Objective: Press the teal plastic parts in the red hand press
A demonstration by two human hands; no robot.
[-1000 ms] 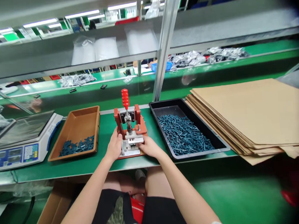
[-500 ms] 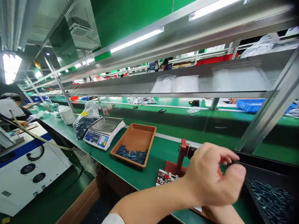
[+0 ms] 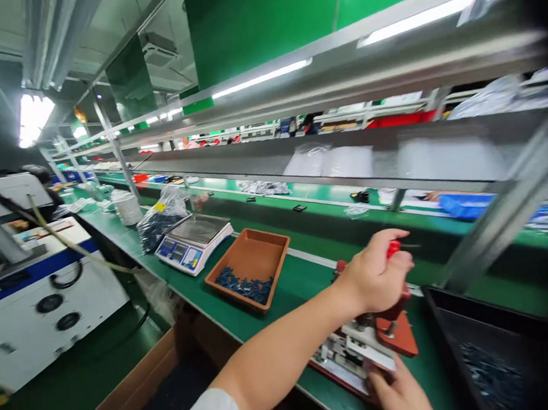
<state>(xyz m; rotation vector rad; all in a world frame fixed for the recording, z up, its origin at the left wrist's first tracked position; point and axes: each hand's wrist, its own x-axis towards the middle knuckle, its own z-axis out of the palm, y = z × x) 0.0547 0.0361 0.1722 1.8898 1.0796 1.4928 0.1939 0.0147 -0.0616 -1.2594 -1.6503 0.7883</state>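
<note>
A small red hand press point(image 3: 393, 337) stands on the green bench, with a metal fixture point(image 3: 352, 355) on its base. My left hand point(image 3: 374, 279) reaches across from the lower left, its fingers closed round the press's red handle point(image 3: 394, 248). At the frame's lower edge my right hand point(image 3: 401, 395) grips the front of the press base, partly cut off. A brown tray point(image 3: 252, 256) left of the press holds a small heap of dark blue parts point(image 3: 244, 287). To the right, a black tray point(image 3: 448, 315) holds more blue parts point(image 3: 491, 371), blurred.
A weighing scale point(image 3: 193, 241) and a bag of dark parts point(image 3: 157, 221) sit further left on the bench. A white machine point(image 3: 37, 287) stands at the far left with another person behind it. A shelf point(image 3: 262, 159) runs overhead. A cardboard box point(image 3: 127, 387) is under the bench.
My head has swung left, so the press now sits at the right of the view. My left hand left the press base and closed on the red handle; my right hand stays at the base.
</note>
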